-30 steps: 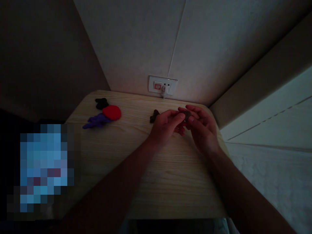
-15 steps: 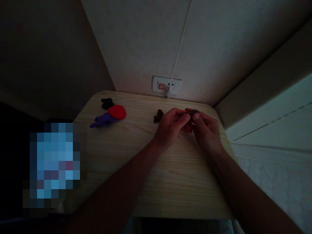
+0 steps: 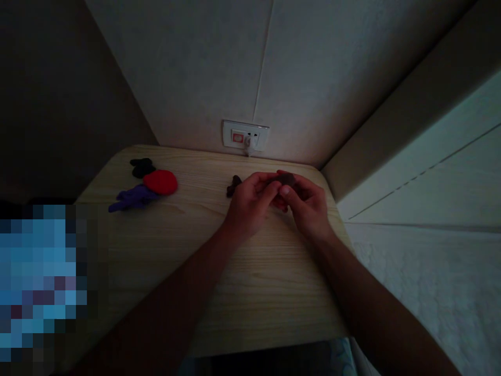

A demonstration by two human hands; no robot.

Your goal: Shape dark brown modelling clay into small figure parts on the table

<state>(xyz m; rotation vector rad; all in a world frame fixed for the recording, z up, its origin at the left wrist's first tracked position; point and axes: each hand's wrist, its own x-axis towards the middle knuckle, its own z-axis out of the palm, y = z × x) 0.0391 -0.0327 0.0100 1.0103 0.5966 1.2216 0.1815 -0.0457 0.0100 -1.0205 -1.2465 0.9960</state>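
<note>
Between both hands is a dark brown lump that looks like modelling clay (image 3: 287,180). My left hand (image 3: 252,201) pinches its near left side with the thumb and fingers. My right hand (image 3: 309,203) grips the right side, thumb pressed against the lower edge and fingers behind. Fingers hide part of the lump. Just left of my left hand, a smaller dark brown piece (image 3: 234,186) lies on the wooden tabletop (image 3: 188,250).
At the table's far left lie a black piece (image 3: 143,168), a round red piece (image 3: 160,182) and a purple piece (image 3: 135,197), touching or nearly so. A wall socket (image 3: 246,136) with a plug sits behind the table. A pale panel (image 3: 430,177) stands right.
The view has turned to the right, so the table and its pieces appear further left. Both hands still hold the brown lump, and more of its upper surface shows now.
</note>
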